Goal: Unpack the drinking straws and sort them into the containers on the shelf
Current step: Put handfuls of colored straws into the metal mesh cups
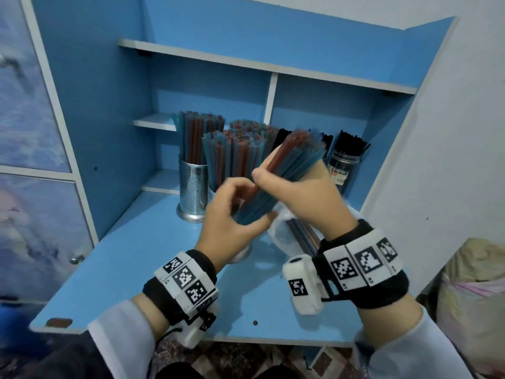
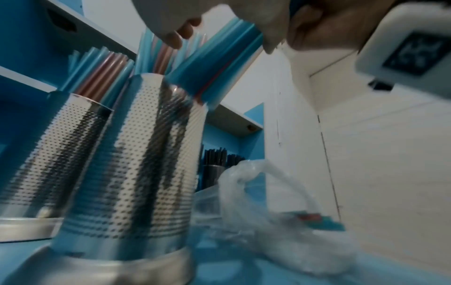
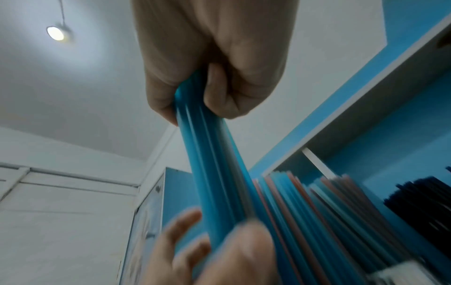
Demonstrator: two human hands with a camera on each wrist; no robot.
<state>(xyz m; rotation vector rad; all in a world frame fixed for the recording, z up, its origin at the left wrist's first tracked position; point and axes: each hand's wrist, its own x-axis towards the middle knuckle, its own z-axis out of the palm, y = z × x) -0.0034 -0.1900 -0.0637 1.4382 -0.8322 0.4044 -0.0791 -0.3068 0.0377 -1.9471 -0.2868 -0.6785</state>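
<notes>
Left wrist only — possibly plastic bag [image 2: 268,202]

Left hand [image 1: 235,214] motion-blurred in head view, finger pose unclear. It covers most of front perforated holder [image 1: 243,254]; only base shows. Straw bundle [image 1: 284,173] lower end smeared. Plastic bag [image 1: 284,231] partly behind right hand [image 1: 303,198], contents indistinct. Jar [image 1: 343,168] label too small to read. Right wrist cam: nearer hand blurred, cut off by bottom edge.
</notes>
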